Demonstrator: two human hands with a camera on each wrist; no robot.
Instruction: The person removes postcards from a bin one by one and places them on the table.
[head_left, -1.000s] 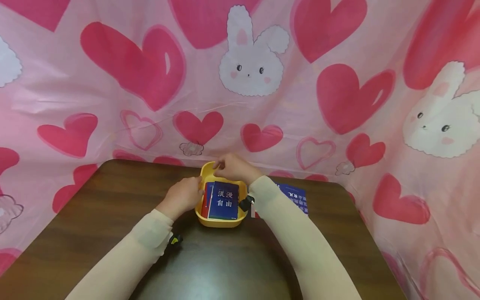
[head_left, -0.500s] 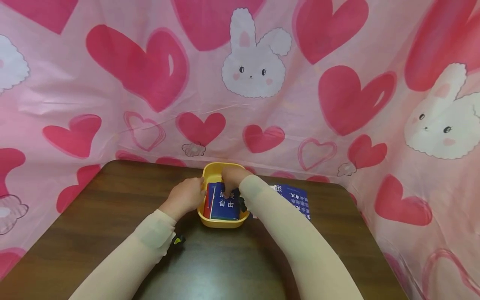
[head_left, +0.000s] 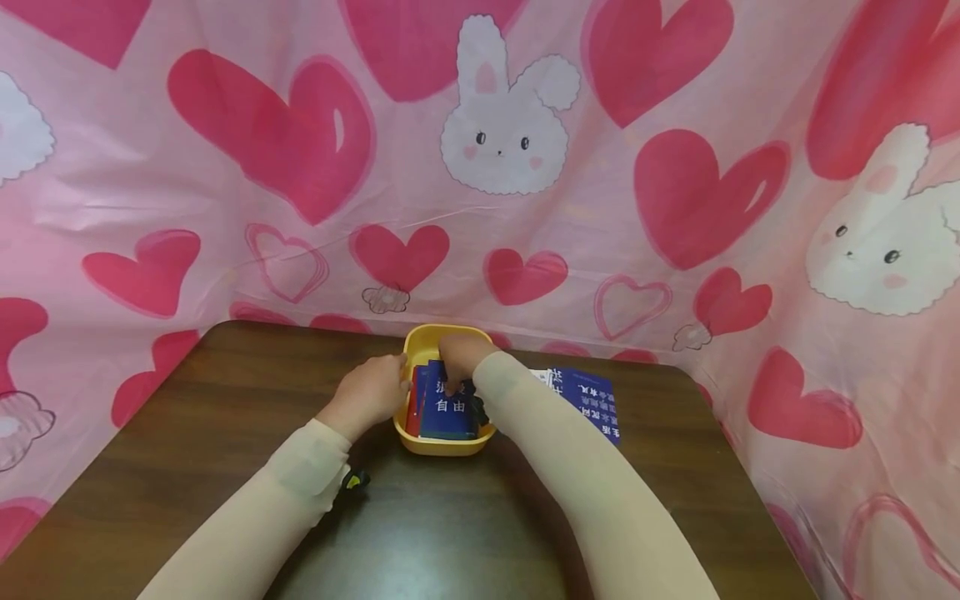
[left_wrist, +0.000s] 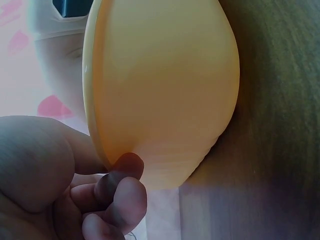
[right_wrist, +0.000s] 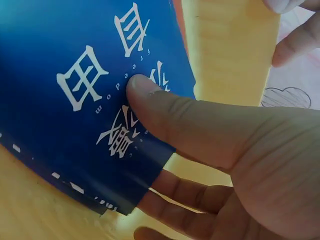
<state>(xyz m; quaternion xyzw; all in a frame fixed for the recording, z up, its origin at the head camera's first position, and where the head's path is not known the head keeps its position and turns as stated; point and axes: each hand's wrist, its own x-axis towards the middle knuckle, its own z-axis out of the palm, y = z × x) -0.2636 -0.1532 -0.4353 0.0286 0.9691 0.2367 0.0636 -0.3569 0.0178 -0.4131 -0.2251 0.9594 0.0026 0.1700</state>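
Note:
A yellow plastic tub (head_left: 442,449) stands on the table, holding a stack of blue cards (head_left: 450,423) with white Chinese characters. A red-edged card (head_left: 413,408) shows at the stack's left side. My left hand (head_left: 363,395) pinches the tub's left rim; in the left wrist view its fingertips (left_wrist: 131,197) press against the tub's outer wall (left_wrist: 170,85). Inside the tub, my right hand (right_wrist: 265,160) pinches the top blue card (right_wrist: 55,60) at its far end, thumb on the printed face and fingers beneath. More card edges lie under it.
Right of the tub, more blue cards (head_left: 592,400) lie on the brown wooden table (head_left: 420,517), partly hidden by my right forearm. A pink curtain (head_left: 525,225) with hearts and rabbits hangs right behind the table and along its sides.
My right hand has come down from above the tub's back rim onto the stack and taken hold of the top card's far end. The left hand keeps its grip on the rim.

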